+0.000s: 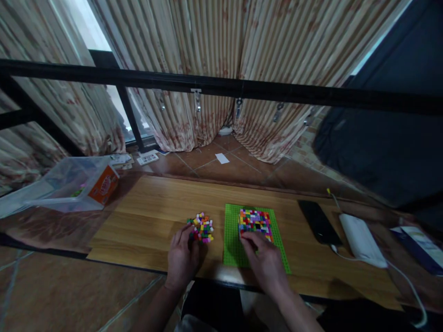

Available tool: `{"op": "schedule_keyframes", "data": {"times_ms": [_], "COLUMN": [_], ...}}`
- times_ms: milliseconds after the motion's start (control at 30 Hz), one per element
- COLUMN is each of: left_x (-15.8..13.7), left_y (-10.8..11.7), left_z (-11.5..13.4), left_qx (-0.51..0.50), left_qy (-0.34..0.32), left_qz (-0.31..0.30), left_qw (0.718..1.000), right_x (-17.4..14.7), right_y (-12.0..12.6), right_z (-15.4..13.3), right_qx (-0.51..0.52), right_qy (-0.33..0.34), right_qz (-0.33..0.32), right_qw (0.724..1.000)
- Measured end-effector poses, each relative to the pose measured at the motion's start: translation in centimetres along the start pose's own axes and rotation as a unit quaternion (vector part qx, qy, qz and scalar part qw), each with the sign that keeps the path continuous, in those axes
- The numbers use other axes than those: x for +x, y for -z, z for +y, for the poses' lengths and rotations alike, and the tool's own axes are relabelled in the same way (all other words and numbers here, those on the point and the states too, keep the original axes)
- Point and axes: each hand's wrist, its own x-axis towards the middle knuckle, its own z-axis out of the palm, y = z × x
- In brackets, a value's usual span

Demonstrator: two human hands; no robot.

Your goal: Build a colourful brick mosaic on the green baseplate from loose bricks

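A loose pile of small building bricks in many colours lies on the wooden board. My left hand rests at the pile's near left side, its fingers curved and the thumb apart from them, the fingertips among the bricks. To the right lies a green studded baseplate, which bears a tightly packed block of multicoloured bricks. At the near left corner of that block, my right hand has thumb and forefinger pinched on what looks like a small red brick. The hand hides the block's near edge.
Right of the baseplate lie a black phone and a white power bank, joined by a cable. A clear plastic bin with an orange label stands at the left. A black rail crosses beyond the table, before striped curtains.
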Motion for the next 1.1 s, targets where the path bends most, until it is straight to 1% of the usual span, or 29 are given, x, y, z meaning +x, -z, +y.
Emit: {"op": "schedule_keyframes", "data": {"times_ms": [100, 200, 300, 433, 600, 700, 800, 900, 1100], "left_x": [0.1, 0.1, 0.1, 0.1, 0.1, 0.1, 0.1, 0.1, 0.0], "left_y": [-0.1, -0.1, 0.0, -0.1, -0.3, -0.4, -0.3, -0.3, -0.2], "left_z": [0.0, 0.1, 0.2, 0.2, -0.1, -0.1, 0.1, 0.1, 0.1], "left_qx": [0.012, 0.021, 0.027, 0.029, 0.04, 0.044, 0.045, 0.044, 0.042], "left_qy": [0.001, 0.002, 0.004, 0.002, -0.008, -0.008, -0.001, 0.003, -0.002], "left_qz": [0.0, -0.004, -0.008, -0.005, 0.0, 0.0, -0.004, -0.008, -0.012], "left_qw": [1.0, 1.0, 1.0, 1.0, 0.999, 0.999, 0.999, 0.999, 0.999], "right_x": [0.4, 1.5, 2.2, 2.3, 2.4, 2.6, 2.8, 2.8, 2.8], "right_y": [3.0, 4.2, 3.8, 2.9, 2.8, 2.6, 2.1, 1.5, 1.1], "right_z": [3.1, 5.3, 6.5, 7.2, 7.3, 7.0, 7.1, 7.4, 7.5], "right_qx": [-0.006, -0.015, -0.017, -0.003, 0.02, 0.06, 0.119, 0.184, 0.277], "right_qy": [-0.038, -0.026, -0.018, -0.034, -0.059, -0.091, -0.148, -0.201, -0.252], "right_qz": [0.062, 0.114, 0.118, 0.114, 0.108, 0.116, 0.134, 0.148, 0.156], "right_qw": [0.997, 0.993, 0.993, 0.993, 0.992, 0.987, 0.973, 0.951, 0.914]}}
